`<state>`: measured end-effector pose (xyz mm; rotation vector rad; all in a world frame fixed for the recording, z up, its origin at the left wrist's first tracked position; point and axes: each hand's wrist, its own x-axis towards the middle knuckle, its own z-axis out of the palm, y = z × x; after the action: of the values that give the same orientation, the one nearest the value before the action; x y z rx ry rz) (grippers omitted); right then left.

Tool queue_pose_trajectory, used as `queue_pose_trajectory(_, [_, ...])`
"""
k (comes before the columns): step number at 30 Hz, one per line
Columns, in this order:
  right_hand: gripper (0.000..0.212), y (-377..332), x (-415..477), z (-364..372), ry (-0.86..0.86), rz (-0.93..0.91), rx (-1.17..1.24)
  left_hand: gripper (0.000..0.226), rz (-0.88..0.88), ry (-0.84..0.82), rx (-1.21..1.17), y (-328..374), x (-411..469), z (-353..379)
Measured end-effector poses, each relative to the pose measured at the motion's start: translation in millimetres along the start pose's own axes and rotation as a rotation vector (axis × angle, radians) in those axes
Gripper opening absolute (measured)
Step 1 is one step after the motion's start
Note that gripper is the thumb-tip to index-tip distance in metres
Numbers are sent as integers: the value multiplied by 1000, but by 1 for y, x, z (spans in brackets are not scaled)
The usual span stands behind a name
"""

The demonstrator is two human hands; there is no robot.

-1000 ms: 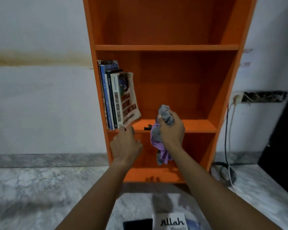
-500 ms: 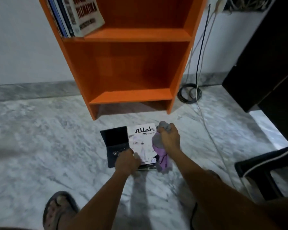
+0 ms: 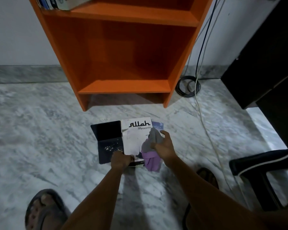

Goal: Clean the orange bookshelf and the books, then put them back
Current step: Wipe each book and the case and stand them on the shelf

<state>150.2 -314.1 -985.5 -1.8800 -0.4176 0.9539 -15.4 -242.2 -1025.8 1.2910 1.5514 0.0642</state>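
Head view, and the only one: standing beside this person you would see both hands down at the marble floor (image 3: 40,130), just in front of the orange bookshelf (image 3: 123,55). Three books lie flat there side by side: a dark book (image 3: 107,140) on the left, a white book (image 3: 135,140) in the middle, and a bluish book (image 3: 158,126) half hidden under the white one's right edge.

The left hand (image 3: 120,161) has its fingers curled round the white book's near left corner, pinching the cover at the edge closest to the person. The right hand (image 3: 164,145) grips a bunched grey and purple cloth (image 3: 152,155), which drapes over the lower right part of that same cover. So the white book sits directly under both hands.

I would judge it a light paperback, stiff enough to lift by one corner though it may sag, and its glossy cover could slip, so a grip along the spine or the near edge seems safest. The cloth is soft and limp.

A few shelved books (image 3: 61,3) lean at the left of an upper shelf, while the lowest shelf holds nothing. Coiled cables (image 3: 187,86) lie just right of the bookshelf's foot
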Motion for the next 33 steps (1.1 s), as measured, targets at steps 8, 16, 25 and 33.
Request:
queue_pose_trajectory(8, [35,-2,-18,-12,-6,-224,-329,42,71,-267,-501,15,-19,0])
queue_pose_trajectory(16, [47,-24,-49,14,-180,-741,-410,57,294,-512,-557,52,-70,-38])
queue_pose_trajectory(25, [41,-161,-39,-33,351,-681,-343,80,587,-600,-406,93,-164,-95])
queue_pose_trajectory(33, [36,-155,-26,-66,581,-270,-179,76,651,-619,-307,106,-185,-112])
